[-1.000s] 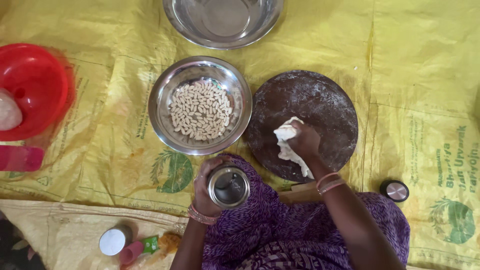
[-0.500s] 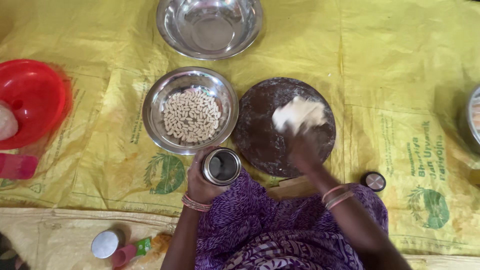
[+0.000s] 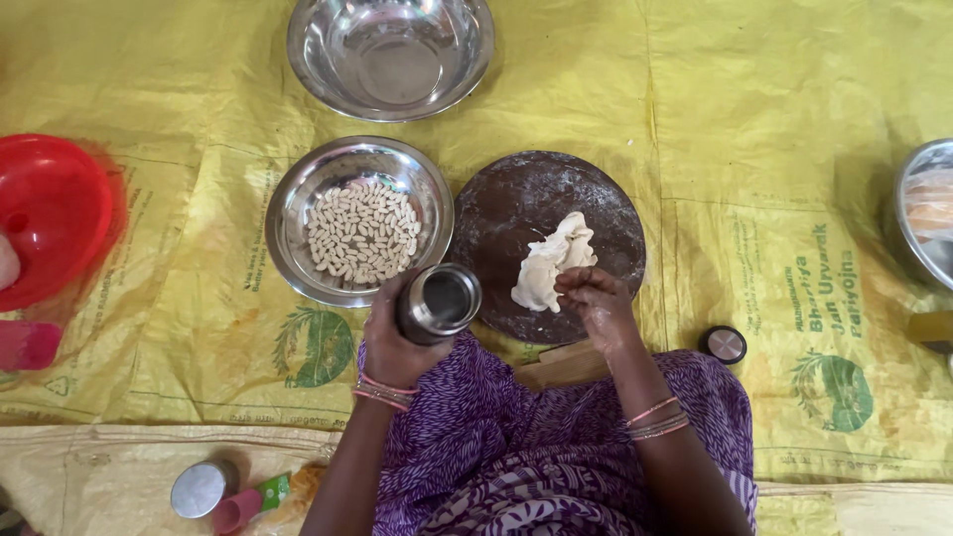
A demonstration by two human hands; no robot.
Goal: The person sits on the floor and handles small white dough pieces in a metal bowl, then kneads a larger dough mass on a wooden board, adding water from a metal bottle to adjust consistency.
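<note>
My left hand [image 3: 389, 340] grips a small steel cup [image 3: 439, 302], held mouth up over my lap beside the board. My right hand [image 3: 594, 301] pinches the near edge of a crumpled sheet of white dough [image 3: 552, 264] that lies on the round dark wooden board [image 3: 506, 208]. Left of the board stands a steel bowl [image 3: 298, 189] filled with several small pale dough pieces [image 3: 359, 234]. Both wrists wear bangles.
An empty steel bowl [image 3: 390, 52] sits at the far middle. A red plastic bowl [image 3: 50, 213] is at the left, another steel vessel [image 3: 925, 218] at the right edge. A small round lid [image 3: 724, 343] lies right of the board. Everything rests on a yellow printed sheet [image 3: 774, 119].
My right hand spread the dough on the board, then gathered it back toward me into a crumpled sheet. The cup in my left hand stayed by the board's near edge.
</note>
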